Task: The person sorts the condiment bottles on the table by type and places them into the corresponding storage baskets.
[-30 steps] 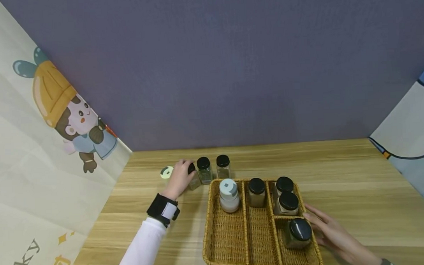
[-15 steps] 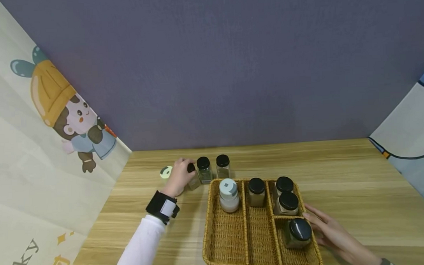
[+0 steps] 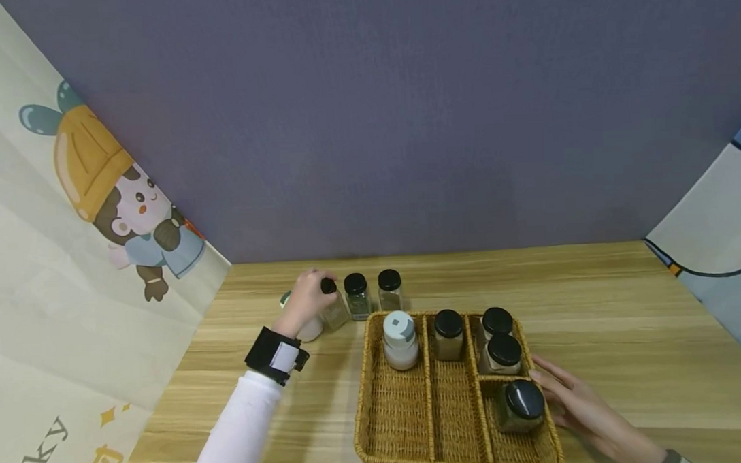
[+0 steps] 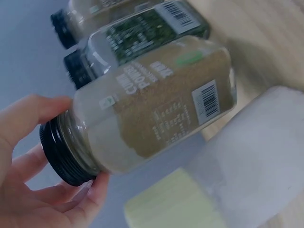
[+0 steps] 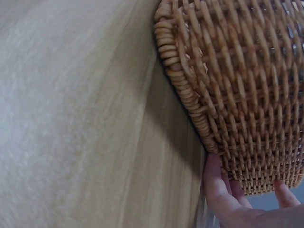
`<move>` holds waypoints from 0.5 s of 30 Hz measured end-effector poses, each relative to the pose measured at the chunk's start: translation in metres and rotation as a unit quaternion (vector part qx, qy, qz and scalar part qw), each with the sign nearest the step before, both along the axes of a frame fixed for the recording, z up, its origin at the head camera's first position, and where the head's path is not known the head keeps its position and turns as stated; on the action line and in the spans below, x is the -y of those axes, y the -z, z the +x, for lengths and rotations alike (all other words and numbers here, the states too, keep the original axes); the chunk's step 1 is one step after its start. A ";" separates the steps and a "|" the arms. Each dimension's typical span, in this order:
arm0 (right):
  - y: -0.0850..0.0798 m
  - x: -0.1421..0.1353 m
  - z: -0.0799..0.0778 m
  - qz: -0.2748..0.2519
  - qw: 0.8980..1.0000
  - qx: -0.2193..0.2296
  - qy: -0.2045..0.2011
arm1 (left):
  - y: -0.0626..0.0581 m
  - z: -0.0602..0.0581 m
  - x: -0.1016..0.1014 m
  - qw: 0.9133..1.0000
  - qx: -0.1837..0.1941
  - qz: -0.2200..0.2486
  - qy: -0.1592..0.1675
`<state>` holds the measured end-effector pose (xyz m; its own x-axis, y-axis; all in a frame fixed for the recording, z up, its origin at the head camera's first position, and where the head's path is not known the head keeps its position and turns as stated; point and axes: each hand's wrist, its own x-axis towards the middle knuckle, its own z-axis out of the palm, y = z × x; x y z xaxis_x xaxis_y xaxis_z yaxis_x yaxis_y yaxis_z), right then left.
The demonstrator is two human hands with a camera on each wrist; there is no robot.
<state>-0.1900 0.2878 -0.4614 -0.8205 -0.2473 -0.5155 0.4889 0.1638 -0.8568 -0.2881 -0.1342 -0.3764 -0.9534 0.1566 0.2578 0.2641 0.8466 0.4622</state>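
My left hand (image 3: 307, 303) pinches a spice jar of brown powder (image 4: 161, 104) by its black lid, thumb on one side and fingers on the other. In the head view this jar (image 3: 334, 314) stands left of a jar of green herbs (image 3: 358, 303). A white bottle (image 4: 251, 161) with a pale yellow-green cap is beside it, partly hidden by the left hand in the head view. At the right side of a divided wicker basket (image 3: 362, 402), my right hand (image 3: 575, 405) touches the woven outer wall (image 5: 247, 95) with extended fingers.
Another black-lidded jar (image 3: 389, 292) stands behind the basket. Inside the basket are a white bottle (image 3: 401, 353), a jar of brown powder (image 3: 449, 344), two jars in the right rear compartment (image 3: 502, 363), and a larger dark-lidded jar (image 3: 520, 417) at front right. A wall rises behind the table (image 3: 624, 304).
My left hand has shifted slightly back and left with the pinched jar, whose lid sits higher in the head view. The right hand and basket have stayed in place.
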 end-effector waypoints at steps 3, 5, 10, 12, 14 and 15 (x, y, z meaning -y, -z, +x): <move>0.000 0.000 -0.001 -0.002 1.000 0.000 -0.001 | -0.007 0.001 0.002 1.000 0.004 -0.004 0.003; 0.000 0.000 -0.001 -0.001 1.000 -0.001 -0.003 | -0.010 0.001 0.003 1.000 0.002 -0.009 0.006; 0.001 0.000 0.000 -0.003 1.000 0.000 -0.001 | -0.017 0.001 0.004 0.999 -0.011 -0.027 0.018; 0.000 0.000 0.000 -0.005 1.000 0.001 0.001 | -0.020 0.001 0.004 0.999 -0.011 -0.034 0.028; 0.000 0.000 0.000 -0.008 1.000 0.000 0.002 | -0.023 0.002 0.004 0.998 -0.008 -0.042 0.036; 0.000 0.000 0.000 -0.009 1.000 -0.001 0.003 | -0.025 0.002 0.003 0.998 -0.006 -0.046 0.041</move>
